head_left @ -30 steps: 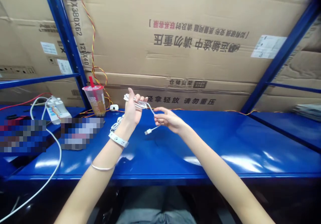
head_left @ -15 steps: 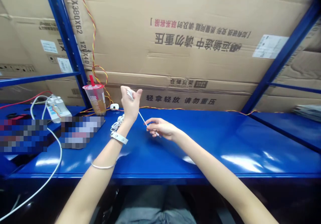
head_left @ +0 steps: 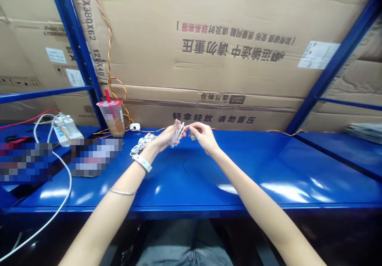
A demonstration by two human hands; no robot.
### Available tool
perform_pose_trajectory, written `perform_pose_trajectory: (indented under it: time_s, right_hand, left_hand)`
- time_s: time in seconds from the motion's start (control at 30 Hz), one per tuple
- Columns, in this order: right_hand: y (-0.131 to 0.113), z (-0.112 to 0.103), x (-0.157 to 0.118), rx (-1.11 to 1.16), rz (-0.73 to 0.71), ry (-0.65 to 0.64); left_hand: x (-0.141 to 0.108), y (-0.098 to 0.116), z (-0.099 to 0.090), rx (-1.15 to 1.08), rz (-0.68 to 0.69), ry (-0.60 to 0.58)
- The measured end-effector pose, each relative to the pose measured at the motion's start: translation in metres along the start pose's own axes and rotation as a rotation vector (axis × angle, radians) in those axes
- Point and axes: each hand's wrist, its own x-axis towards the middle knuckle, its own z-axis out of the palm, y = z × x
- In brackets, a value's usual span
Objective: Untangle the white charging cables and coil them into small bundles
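Observation:
A white cable point(head_left: 178, 134) is wound in loops around the fingers of my left hand point(head_left: 166, 138), which is closed on it above the blue shelf point(head_left: 191, 178). Just to its right, my right hand point(head_left: 204, 137) pinches the cable's end section between thumb and fingers. A small white plug point(head_left: 193, 137) hangs below the right fingertips. Behind my left wrist, coiled white cables point(head_left: 142, 143) lie on the shelf, partly covered by the hand.
At the back left stand a drink cup point(head_left: 112, 117) with a red straw and a small white case point(head_left: 135, 127). A blurred flat object point(head_left: 95, 158) and a white power strip point(head_left: 68, 130) lie further left. Cardboard boxes point(head_left: 209, 75) back the shelf between blue posts point(head_left: 334, 65).
My left hand has lowered and turned, bringing the cable loops into sight. My right hand has moved up and slightly right, and the straight stretch of cable between the hands is shorter.

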Motion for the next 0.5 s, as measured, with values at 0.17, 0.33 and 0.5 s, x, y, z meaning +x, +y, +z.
perform_pose_trajectory:
  time_s: [0.17,0.33,0.5]
  right_hand:
    - [0.0056,0.0052,-0.003,-0.146,-0.056,0.087]
    - [0.0038,0.0037,-0.0045,-0.257,-0.121,0.014]
    - [-0.0004,0.0002,-0.0039,-0.348,-0.262,-0.142]
  left_hand:
    - [-0.0069,0.0056,0.0132,0.178,0.105,-0.078]
    - [-0.0095,0.0069,0.0118,0.215,0.005,-0.212]
    - [-0.0111,0.0058,0.0104,0.057,-0.119,-0.295]
